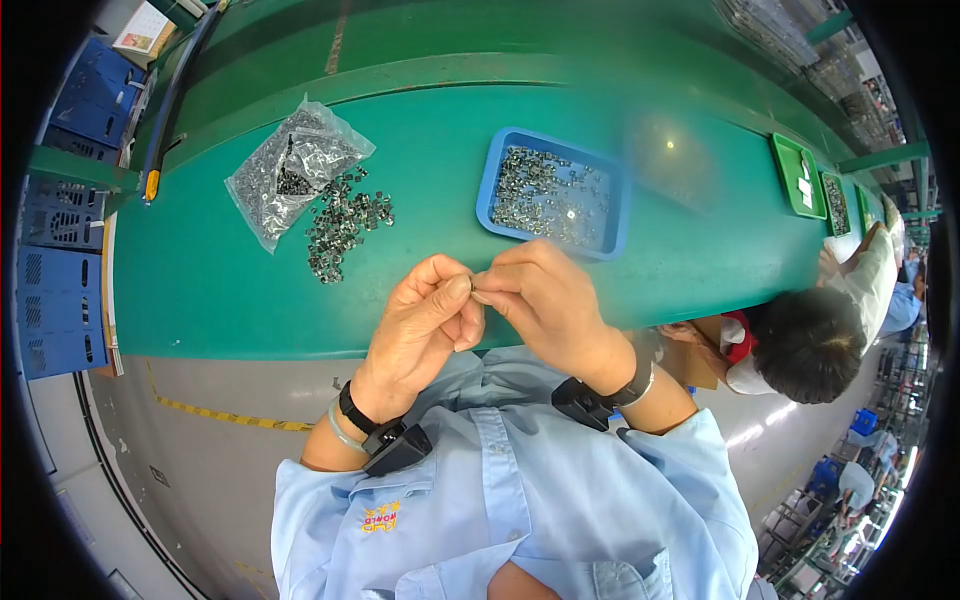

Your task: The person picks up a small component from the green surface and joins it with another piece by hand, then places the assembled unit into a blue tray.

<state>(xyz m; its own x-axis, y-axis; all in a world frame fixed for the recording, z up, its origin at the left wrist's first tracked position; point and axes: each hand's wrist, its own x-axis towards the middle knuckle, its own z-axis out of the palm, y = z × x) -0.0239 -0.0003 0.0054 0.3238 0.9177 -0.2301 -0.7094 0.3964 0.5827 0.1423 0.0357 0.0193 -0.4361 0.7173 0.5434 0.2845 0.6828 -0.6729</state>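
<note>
My left hand (425,315) and my right hand (545,300) meet fingertip to fingertip over the near edge of the green table (420,190). Both are closed in a pinch around something tiny and dark, mostly hidden by the fingers. Beyond my left hand lies a loose pile of small dark, shiny metal parts (340,222). It spills from a clear plastic bag (265,200) that holds more of them. A blue tray (485,190) with many small shiny metal pieces (540,190) stands just past my right hand.
At the right, a co-worker (810,345) leans at the same table. Near that person are a green tray (790,165) with white items and another tray of small parts (836,205). Blue crates (60,310) are stacked at the far left.
</note>
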